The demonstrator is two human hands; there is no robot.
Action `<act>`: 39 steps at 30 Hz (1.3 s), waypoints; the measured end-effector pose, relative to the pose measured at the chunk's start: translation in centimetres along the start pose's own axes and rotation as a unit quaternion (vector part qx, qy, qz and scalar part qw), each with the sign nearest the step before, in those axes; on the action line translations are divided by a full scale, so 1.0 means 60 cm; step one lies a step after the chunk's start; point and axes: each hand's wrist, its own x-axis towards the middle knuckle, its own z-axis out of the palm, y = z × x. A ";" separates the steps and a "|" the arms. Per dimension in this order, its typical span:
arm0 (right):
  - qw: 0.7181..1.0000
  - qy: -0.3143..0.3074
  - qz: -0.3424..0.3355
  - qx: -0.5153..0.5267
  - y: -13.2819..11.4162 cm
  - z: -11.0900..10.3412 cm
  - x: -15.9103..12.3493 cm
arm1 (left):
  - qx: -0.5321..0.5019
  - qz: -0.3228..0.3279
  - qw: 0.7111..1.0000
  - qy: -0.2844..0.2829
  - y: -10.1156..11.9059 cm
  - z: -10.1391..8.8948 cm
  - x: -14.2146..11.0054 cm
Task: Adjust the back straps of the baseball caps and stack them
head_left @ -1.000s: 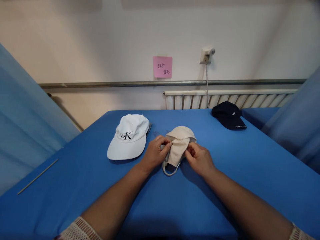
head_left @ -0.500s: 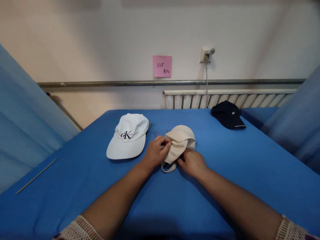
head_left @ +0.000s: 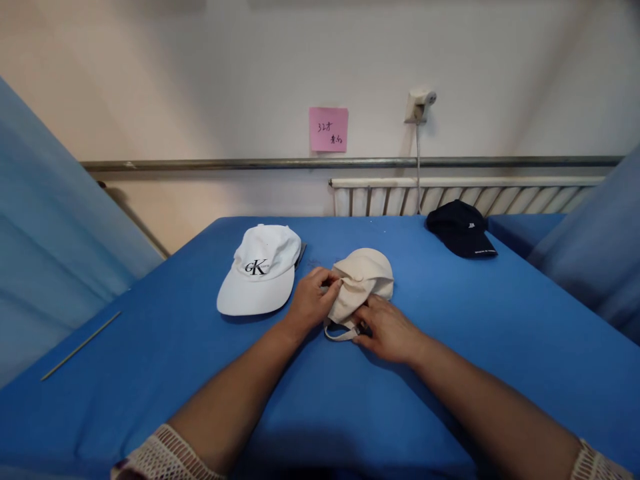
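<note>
A folded beige cap [head_left: 361,279] lies in the middle of the blue table [head_left: 200,373]. My left hand [head_left: 313,301] is closed, pinching the cap's left edge. My right hand [head_left: 387,328] rests at the cap's lower right, its fingers curled on the back strap [head_left: 340,333] that loops out below the cap. A white cap with a black "CK" logo [head_left: 263,268] lies just left of my left hand, brim toward me.
A dark navy cap [head_left: 461,229] sits at the table's far right edge. A thin stick [head_left: 80,345] lies near the left edge. Behind are a radiator [head_left: 465,195], a metal rail, a pink note [head_left: 328,129] and a wall socket with a cord. Blue curtains hang on both sides.
My right hand has slid down from the cap's right side to the strap at its lower edge. The cap is folded flatter. My left hand has kept its pinch.
</note>
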 end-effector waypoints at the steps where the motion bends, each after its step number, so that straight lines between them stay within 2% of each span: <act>1: 1.000 -0.001 0.002 -0.011 -0.001 -0.005 -0.001 | 0.002 0.002 1.000 0.004 -0.002 -0.001 0.001; 6: 0.995 -0.055 -0.038 -0.070 -0.007 -0.041 -0.014 | 0.026 0.002 0.999 0.035 -0.014 -0.006 0.005; 8: 0.995 -0.058 -0.046 -0.073 -0.009 -0.054 -0.022 | 0.033 0.003 0.999 0.034 -0.016 -0.005 0.004; 11: 0.998 -0.049 -0.005 -0.048 -0.010 -0.065 -0.030 | 0.030 0.022 0.999 0.010 -0.013 -0.003 0.002; 16: 0.989 0.043 0.140 -0.001 -0.005 -0.052 -0.020 | 0.028 0.050 0.998 -0.016 -0.005 -0.001 0.000; 18: 0.986 0.068 0.148 0.020 -0.004 -0.044 -0.013 | 0.026 0.051 0.998 -0.016 -0.004 -0.002 0.000; 21: 0.988 0.084 0.127 0.025 -0.002 -0.039 -0.011 | 0.023 0.053 0.998 -0.013 -0.002 -0.004 0.001; 24: 0.984 0.120 0.130 0.024 0.004 -0.048 -0.015 | 0.013 0.050 0.999 -0.003 0.003 -0.008 0.000; 26: 0.979 0.131 0.142 0.063 0.014 -0.057 -0.020 | -0.006 0.042 0.999 -0.004 0.007 -0.012 0.000; 28: 0.976 0.100 0.143 0.133 0.030 -0.066 -0.024 | -0.032 0.025 0.999 -0.013 0.008 -0.016 0.002; 33: 0.952 -0.029 0.131 0.276 0.067 -0.080 -0.032 | -0.038 -0.041 0.998 -0.039 -0.005 -0.028 0.009; 39: 0.938 -0.058 0.132 0.314 0.080 -0.086 -0.036 | -0.024 -0.106 0.985 -0.138 -0.027 -0.032 0.008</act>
